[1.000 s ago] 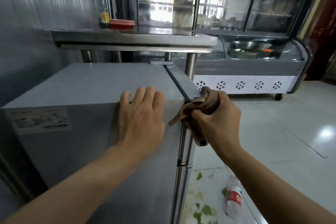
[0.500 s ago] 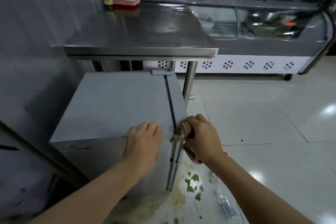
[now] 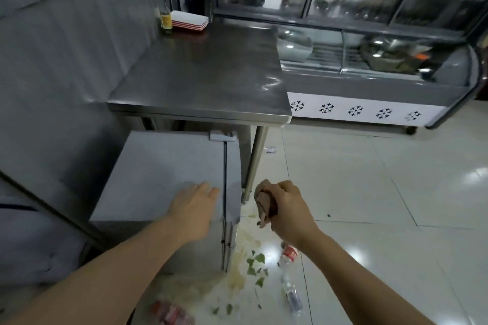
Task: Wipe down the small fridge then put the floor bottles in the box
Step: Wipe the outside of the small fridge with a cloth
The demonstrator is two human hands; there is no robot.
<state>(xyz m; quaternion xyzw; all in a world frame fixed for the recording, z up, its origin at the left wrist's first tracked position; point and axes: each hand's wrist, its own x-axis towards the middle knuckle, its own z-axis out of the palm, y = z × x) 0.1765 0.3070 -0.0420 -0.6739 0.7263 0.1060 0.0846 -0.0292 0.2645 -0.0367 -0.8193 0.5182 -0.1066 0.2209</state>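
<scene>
Wall: grey panelled wall (image 3: 66,60) runs along the far left, behind the small fridge and the steel surface.
Small fridge: grey box (image 3: 163,177) low on the left, tucked partly beneath the steel surface; its top is in view, with a dark door seam running front to back near the right edge and a pale hinge cap at the back.
Left hand: the left hand (image 3: 194,210) lies flat on the fridge top near the front right corner, fingers straight and together, holding nothing.
Steel surface: bare metal top (image 3: 200,79) above and behind the fridge; a bottle with yellow liquid (image 3: 165,17) and a stack of red and white trays (image 3: 188,21) sit at its far left corner, just beside each other.
Cloth: brown rag (image 3: 265,204) bunched and hanging down, off the fridge, just right of its front corner.
Right hand: the right hand (image 3: 287,211) is curled round the cloth, gripping it in the air above the floor.
Floor scraps: green leaf pieces (image 3: 254,264) and pale wet mess lie on the tiles at the foot of the fridge.
Floor bottles: one with a red label (image 3: 289,254) lies under the right wrist; a clear one (image 3: 291,295) lies nearer the camera; a red blurred one (image 3: 171,312) lies at the bottom edge.
Display chiller: glass-fronted case (image 3: 369,111) with a snowflake strip stands at the back right; metal bowls inside.
</scene>
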